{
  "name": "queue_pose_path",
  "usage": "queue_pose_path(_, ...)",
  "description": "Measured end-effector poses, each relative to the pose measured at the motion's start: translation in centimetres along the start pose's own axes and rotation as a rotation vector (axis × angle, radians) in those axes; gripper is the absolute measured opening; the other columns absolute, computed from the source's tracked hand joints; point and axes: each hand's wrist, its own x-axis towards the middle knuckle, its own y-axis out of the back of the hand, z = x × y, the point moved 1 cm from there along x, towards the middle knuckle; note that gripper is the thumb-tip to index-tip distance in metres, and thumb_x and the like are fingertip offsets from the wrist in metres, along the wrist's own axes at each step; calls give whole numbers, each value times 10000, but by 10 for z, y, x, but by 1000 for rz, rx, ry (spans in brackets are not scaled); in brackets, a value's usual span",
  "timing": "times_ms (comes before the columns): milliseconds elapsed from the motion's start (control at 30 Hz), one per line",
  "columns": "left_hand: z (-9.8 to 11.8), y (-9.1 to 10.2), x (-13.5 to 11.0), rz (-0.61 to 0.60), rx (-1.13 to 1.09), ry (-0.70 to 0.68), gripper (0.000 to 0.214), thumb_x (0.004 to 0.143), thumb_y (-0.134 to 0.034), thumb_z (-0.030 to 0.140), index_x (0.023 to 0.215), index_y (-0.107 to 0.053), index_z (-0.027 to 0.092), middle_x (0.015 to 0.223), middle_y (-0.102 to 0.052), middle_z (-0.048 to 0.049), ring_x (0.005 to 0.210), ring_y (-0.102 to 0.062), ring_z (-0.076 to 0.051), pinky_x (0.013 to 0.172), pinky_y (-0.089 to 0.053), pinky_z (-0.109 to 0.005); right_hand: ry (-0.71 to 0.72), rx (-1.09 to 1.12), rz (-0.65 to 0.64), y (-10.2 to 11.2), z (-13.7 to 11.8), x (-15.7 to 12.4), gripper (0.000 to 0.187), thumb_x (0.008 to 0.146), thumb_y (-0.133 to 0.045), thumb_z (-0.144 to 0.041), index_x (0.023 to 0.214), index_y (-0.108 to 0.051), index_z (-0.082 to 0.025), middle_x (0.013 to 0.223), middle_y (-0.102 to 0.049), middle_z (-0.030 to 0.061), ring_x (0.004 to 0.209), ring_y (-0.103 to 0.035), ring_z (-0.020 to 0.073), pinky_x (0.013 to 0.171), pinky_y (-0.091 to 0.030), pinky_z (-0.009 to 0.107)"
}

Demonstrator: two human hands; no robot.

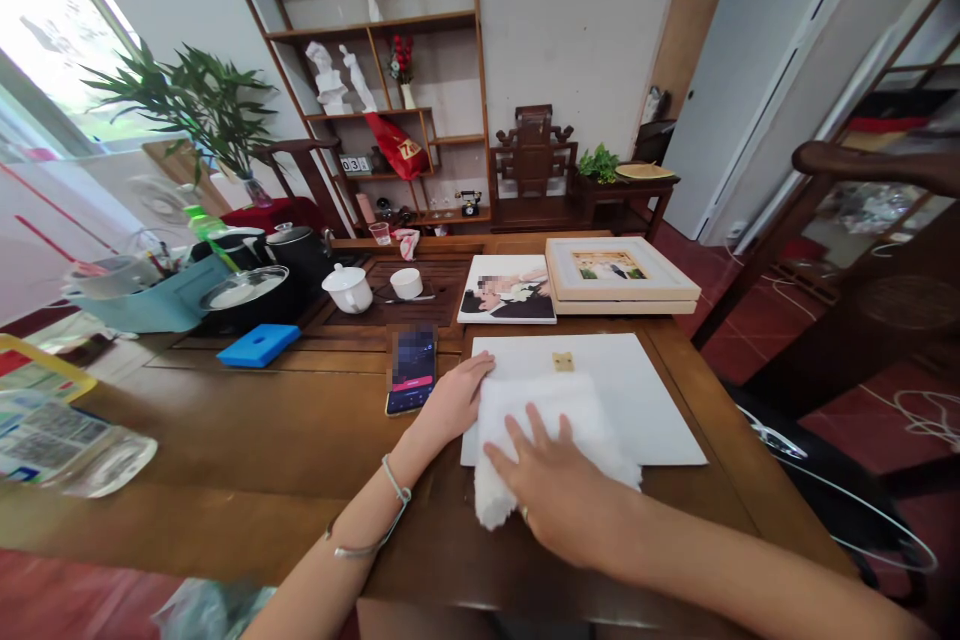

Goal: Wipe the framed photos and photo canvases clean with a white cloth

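Observation:
A white fluffy cloth [555,420] lies on a white board [645,390] that rests flat on the wooden table [247,440]. My right hand [559,490] lies flat on the cloth with its fingers stretched out. My left hand [454,400] rests open at the board's left edge, fingertips touching the cloth's corner. A small brass hanger [562,361] sits near the board's far edge. A phone [412,369] with a lit screen lies just left of my left hand.
Behind the board lie a photo print [508,289] and stacked picture frames [619,275]. A tea tray with a white teapot [349,288] and cup [406,282], a blue pad [259,344], pots and a plastic bag [67,445] occupy the left. A wooden chair [885,250] stands at the right.

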Motion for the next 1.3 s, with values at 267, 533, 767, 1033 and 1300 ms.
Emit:
queue_pose_path(267, -1, -2, 2, 51, 7, 18, 340, 876, -447, 85, 1162, -625, 131, 1279, -624, -148, 1212, -585, -265, 1035, -484, -424, -75, 83, 107, 9, 69, 35, 926, 694, -521, -48, 1522, -201, -309, 1612, -66, 99, 1452, -4, 382, 1036, -106, 763)
queue_pose_path(533, -1, -3, 2, 56, 7, 10, 325, 909, -441, 136, 1179, -622, 131, 1277, -629, -139, 1213, -585, -259, 1031, -488, -426, -134, 73, 207, 2, 73, 40, 839, 721, -461, -56, 1514, -269, -255, 1581, -204, 156, 1431, -59, 448, 1019, -141, 767)
queue_pose_path(767, -1, -3, 1, 29, 7, 12, 342, 917, -424, 130, 1205, -609, 116, 1286, -623, -137, 1253, -550, -255, 1050, -474, -418, 136, 188, 120, -13, 55, -21, 907, 615, -463, -39, 1469, -363, -330, 1562, -291, 52, 1454, -118, 322, 1108, -118, 668)
queue_pose_path(1033, -1, -4, 1, 47, 3, 22, 324, 922, -428, 152, 1181, -619, 121, 1286, -625, -130, 1250, -554, -251, 1064, -461, -419, -409, 119, 378, -28, 157, -24, 801, 724, -376, -36, 1496, -321, -244, 1561, -271, 53, 1451, -139, 304, 1132, -177, 613)
queue_pose_path(1300, 0, -3, 0, 56, 3, 16, 326, 921, -431, 154, 1188, -616, 129, 1271, -632, -131, 1243, -560, -254, 1048, -475, -425, -423, 126, 179, -50, 86, -74, 905, 627, -415, -11, 1498, -321, -238, 1561, -259, 65, 1433, -112, 388, 1083, -255, 676)
